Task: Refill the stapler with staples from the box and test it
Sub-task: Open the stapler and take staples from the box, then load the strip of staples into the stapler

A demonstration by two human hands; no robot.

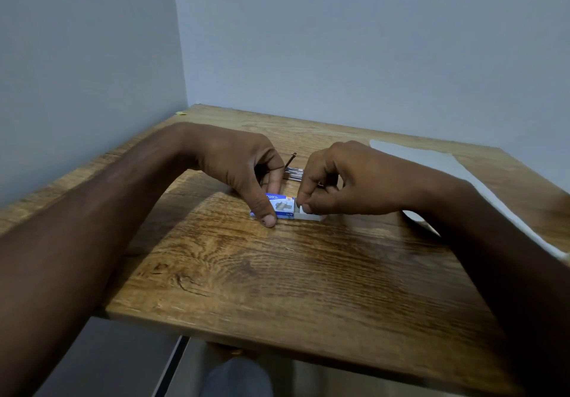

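Left hand (243, 165) pins staple box (282, 207); right hand (345, 180) seemingly pinches its tray (311, 216)

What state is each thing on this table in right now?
Blue cardboard staple box: sleeve pinned flat, white inner tray slid partly out.
Metal stapler: behind the hands, mostly hidden.
White paper sheet: flat, untouched.
Left hand: pinning sleeve.
Right hand: fingers pinching at tray.

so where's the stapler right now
In the head view the metal stapler lies on the wooden table just behind the blue staple box, mostly hidden between the left hand and right hand.
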